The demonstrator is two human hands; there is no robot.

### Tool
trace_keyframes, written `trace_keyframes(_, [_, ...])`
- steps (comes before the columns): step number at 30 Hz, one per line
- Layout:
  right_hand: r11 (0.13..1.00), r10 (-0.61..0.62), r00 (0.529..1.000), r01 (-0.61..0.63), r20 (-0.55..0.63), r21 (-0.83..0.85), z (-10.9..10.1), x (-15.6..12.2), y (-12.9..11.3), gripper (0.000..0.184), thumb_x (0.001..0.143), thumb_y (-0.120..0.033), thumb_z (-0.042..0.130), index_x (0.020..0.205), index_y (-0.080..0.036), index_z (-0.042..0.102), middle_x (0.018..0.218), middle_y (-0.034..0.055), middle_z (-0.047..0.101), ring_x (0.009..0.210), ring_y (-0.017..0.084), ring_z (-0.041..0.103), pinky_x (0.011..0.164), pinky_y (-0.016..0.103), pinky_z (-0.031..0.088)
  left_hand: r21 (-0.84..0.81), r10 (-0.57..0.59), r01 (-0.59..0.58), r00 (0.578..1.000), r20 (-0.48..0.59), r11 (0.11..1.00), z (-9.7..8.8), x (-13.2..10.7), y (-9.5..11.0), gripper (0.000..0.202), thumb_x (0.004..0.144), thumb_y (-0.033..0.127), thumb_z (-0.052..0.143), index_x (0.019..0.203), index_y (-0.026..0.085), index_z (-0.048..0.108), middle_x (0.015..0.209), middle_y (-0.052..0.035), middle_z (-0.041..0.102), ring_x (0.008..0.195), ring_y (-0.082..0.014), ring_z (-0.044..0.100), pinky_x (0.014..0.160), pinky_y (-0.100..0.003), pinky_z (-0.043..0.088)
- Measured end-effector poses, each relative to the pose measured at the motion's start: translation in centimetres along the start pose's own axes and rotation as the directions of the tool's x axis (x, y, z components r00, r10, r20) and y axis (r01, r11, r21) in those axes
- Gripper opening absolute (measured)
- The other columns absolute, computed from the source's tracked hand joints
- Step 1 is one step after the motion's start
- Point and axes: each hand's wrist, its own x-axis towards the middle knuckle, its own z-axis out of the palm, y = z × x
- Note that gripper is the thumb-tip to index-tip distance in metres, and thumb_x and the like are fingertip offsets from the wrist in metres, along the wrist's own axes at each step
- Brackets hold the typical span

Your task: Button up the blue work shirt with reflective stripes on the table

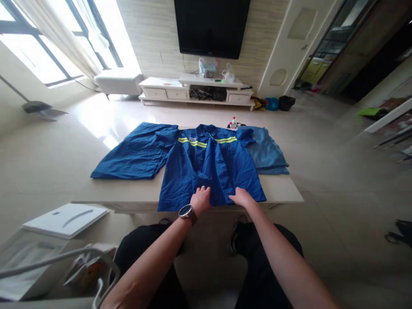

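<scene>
A blue work shirt [209, 167] with a yellow reflective chest stripe lies spread flat, front up, on a low white table [283, 191]. My left hand [201, 199], with a watch on the wrist, rests on the shirt's bottom hem near the front opening. Just to the right of that, my right hand [241, 197] presses the hem. Both hands lie on the cloth with fingers bent; whether they pinch it is unclear. The shirt's left sleeve [135, 150] is spread out to the left.
A folded lighter blue garment [267, 150] lies at the table's right end, small items [232, 124] behind it. A white box [66, 219] and a bag stand at my lower left. Far back are a TV cabinet [196, 90] and wall TV [210, 25].
</scene>
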Motion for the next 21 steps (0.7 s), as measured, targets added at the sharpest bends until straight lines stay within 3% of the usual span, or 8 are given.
trace_keyframes(4, [0.999, 0.031, 0.999, -0.03, 0.009, -0.021, 1.5, 1.7, 0.3, 0.054, 0.088, -0.039, 0.072, 0.13, -0.007, 0.064, 0.132, 0.0276, 0.069, 0.119, 0.033, 0.07, 0.096, 0.037, 0.053, 0.114, 0.046, -0.042, 0.999, -0.029, 0.993, 1.9, 0.9, -2.0, 0.049, 0.082, 0.003, 0.06, 0.129, 0.016, 0.059, 0.132, -0.0197, 0.06, 0.123, -0.0326, 0.056, 0.091, -0.039, 0.052])
trace_keyframes(8, [0.999, 0.028, 0.999, -0.027, 0.032, -0.034, 2.1, 2.5, 0.8, 0.054, 0.089, -0.041, 0.072, 0.129, -0.006, 0.061, 0.13, 0.0302, 0.068, 0.118, 0.035, 0.07, 0.096, 0.041, 0.053, -0.015, 0.128, -0.127, 0.991, 0.045, 0.992, 1.2, 1.1, -3.1, 0.036, 0.084, 0.0, 0.052, 0.109, 0.02, 0.069, 0.114, -0.0142, 0.07, 0.109, -0.0268, 0.064, 0.09, -0.034, 0.049])
trace_keyframes(10, [1.0, -0.005, 0.999, 0.004, 0.053, 0.007, 2.1, 2.7, 0.9, 0.047, 0.086, -0.04, 0.076, 0.119, -0.009, 0.065, 0.12, 0.0266, 0.073, 0.111, 0.035, 0.072, 0.088, 0.039, 0.053, -0.079, 0.151, -0.147, 0.987, 0.051, 0.986, 0.4, 1.0, -3.5, 0.03, 0.084, 0.004, 0.056, 0.1, 0.022, 0.073, 0.105, -0.0117, 0.073, 0.104, -0.0269, 0.067, 0.089, -0.034, 0.048])
trace_keyframes(14, [0.989, -0.102, 0.991, 0.092, 0.083, 0.116, 1.7, 3.3, 1.1, 0.013, 0.081, -0.028, 0.075, 0.086, -0.019, 0.067, 0.093, 0.0112, 0.077, 0.091, 0.024, 0.072, 0.074, 0.029, 0.049, -0.11, 0.146, -0.138, 0.987, 0.069, 0.984, -0.8, 0.2, -4.1, 0.03, 0.08, 0.005, 0.057, 0.09, 0.024, 0.077, 0.095, -0.009, 0.075, 0.096, -0.0267, 0.07, 0.085, -0.033, 0.047])
trace_keyframes(17, [0.961, -0.205, 0.979, 0.2, 0.007, 0.189, 1.4, 3.6, 0.9, 0.014, 0.084, -0.028, 0.068, 0.075, -0.021, 0.062, 0.082, 0.0056, 0.074, 0.081, 0.019, 0.067, 0.071, 0.027, 0.045, -0.126, 0.134, -0.125, 0.989, 0.064, 0.984, -1.2, -0.2, -4.5, 0.023, 0.08, 0.007, 0.061, 0.085, 0.023, 0.077, 0.095, -0.0091, 0.075, 0.095, -0.0266, 0.07, 0.083, -0.033, 0.047])
trace_keyframes(21, [0.83, -0.279, 0.936, 0.348, -0.216, 0.436, 1.5, 3.6, -0.1, 0.016, 0.082, -0.036, 0.066, 0.085, -0.021, 0.065, 0.087, 0.0042, 0.072, 0.084, 0.019, 0.065, 0.08, 0.03, 0.048, -0.221, 0.054, -0.052, 0.998, 0.006, 0.974, -1.6, -0.4, -5.0, 0.012, 0.078, 0.012, 0.072, 0.083, 0.023, 0.075, 0.098, -0.0092, 0.075, 0.101, -0.0273, 0.069, 0.088, -0.032, 0.047])
